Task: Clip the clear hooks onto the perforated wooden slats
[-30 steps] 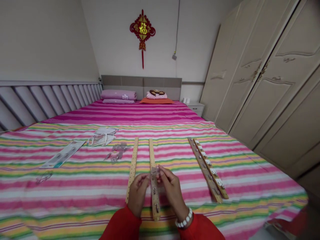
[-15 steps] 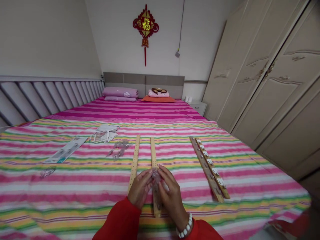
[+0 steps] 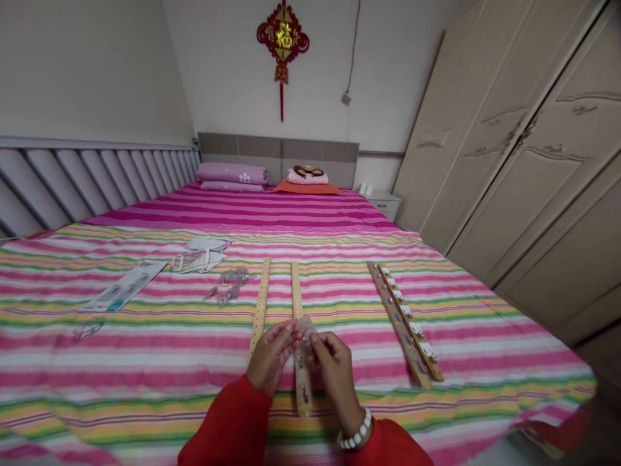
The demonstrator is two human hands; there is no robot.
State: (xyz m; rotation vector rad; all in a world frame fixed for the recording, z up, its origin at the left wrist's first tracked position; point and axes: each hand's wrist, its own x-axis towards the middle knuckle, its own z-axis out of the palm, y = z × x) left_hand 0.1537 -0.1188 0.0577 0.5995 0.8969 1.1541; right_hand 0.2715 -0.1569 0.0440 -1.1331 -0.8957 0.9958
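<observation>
My right hand (image 3: 336, 362), a white bead bracelet on its wrist, pinches a small clear plastic bag (image 3: 306, 325). The fingertips of my left hand (image 3: 272, 355) are pressed together just left of the bag; what they hold is too small to make out. Beneath both hands lies a light wooden strip (image 3: 297, 291), with small metal pieces (image 3: 305, 392) along its near part. A second wooden strip (image 3: 262, 298), dotted with holes, lies to the left, partly behind my left hand.
At right lie a brown strip with metal pieces (image 3: 398, 320) and a strip bearing white hooks (image 3: 416, 329). Several small plastic bags (image 3: 233, 281), opened wrappers (image 3: 201, 252), a long flat package (image 3: 125, 288) and a clear crumpled piece (image 3: 88, 328) are at left on the striped bedsheet (image 3: 160, 362).
My fingers have drawn slightly apart; the bag now shows more at my right fingertips. More of the metal pieces on the middle strip have come into view. The camera has tilted slightly.
</observation>
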